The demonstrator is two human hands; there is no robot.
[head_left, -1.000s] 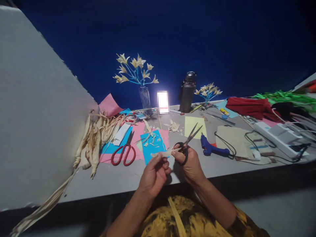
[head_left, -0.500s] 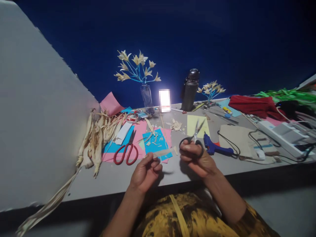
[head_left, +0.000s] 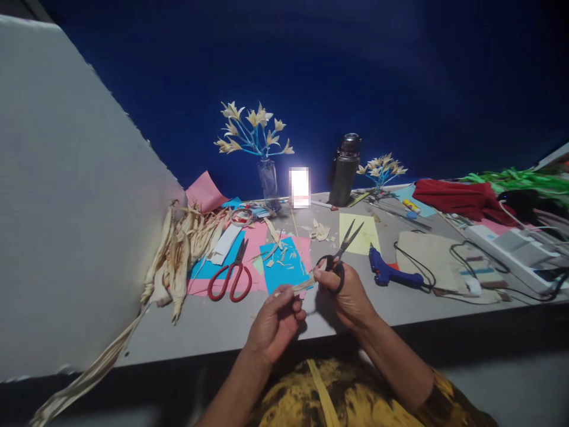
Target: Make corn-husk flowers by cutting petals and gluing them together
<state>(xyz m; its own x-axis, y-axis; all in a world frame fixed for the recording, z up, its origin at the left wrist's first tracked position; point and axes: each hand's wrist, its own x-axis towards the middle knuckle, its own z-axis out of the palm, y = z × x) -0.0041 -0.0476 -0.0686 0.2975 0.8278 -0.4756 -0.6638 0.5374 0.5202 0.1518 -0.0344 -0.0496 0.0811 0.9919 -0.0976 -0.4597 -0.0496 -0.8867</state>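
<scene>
My left hand (head_left: 280,317) pinches one end of a pale strip of dried husk (head_left: 304,287) between thumb and finger. The strip's far end reaches the fingertips of my right hand (head_left: 349,293). Black-handled scissors (head_left: 344,246) are gripped in that right hand, their blades pointing up and away, slightly apart. Below the strip lies a blue paper sheet (head_left: 281,270) strewn with husk scraps. Red-handled scissors (head_left: 231,279) rest on pink and blue paper to the left of my hands.
A bundle of dried husks (head_left: 178,267) lies at the left by the wall. Behind stand a glass vase (head_left: 268,184) of husk flowers and a dark flask (head_left: 344,175). To the right are a blue glue gun (head_left: 393,274), a cloth bag (head_left: 429,255) and a white power strip (head_left: 502,252).
My right hand has come in toward the left hand, and its fingertips now meet the strip's far end. The scissors have tilted to the right. The view has shifted slightly.
</scene>
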